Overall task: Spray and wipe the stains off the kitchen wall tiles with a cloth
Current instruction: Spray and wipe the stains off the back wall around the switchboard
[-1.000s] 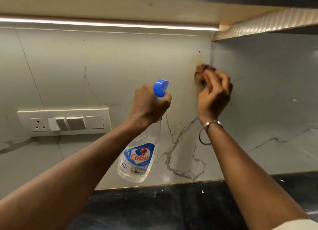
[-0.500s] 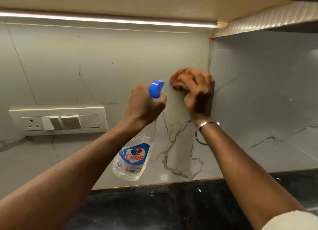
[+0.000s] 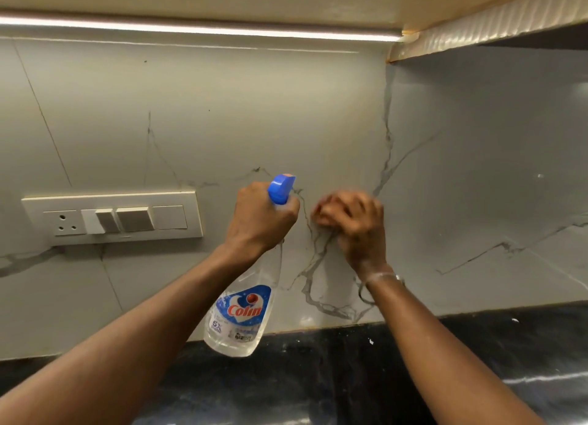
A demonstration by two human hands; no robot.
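Note:
My left hand grips the neck of a clear spray bottle with a blue nozzle and a "Colin" label; the bottle hangs tilted in front of the wall. My right hand is blurred and pressed against the grey marble-look wall tiles, closed on a brownish cloth that peeks out at the fingers. The hand is just left of the wall corner, close beside the nozzle. Most of the cloth is hidden by my fingers.
A cream switch panel with a socket is set in the wall at the left. A black stone counter runs along the bottom. A cabinet underside with a light strip hangs overhead. A second tiled wall meets the corner at right.
My right hand with the cloth has swept down and left along the wall from the stain near the corner. The left hand keeps holding the bottle in about the same pose.

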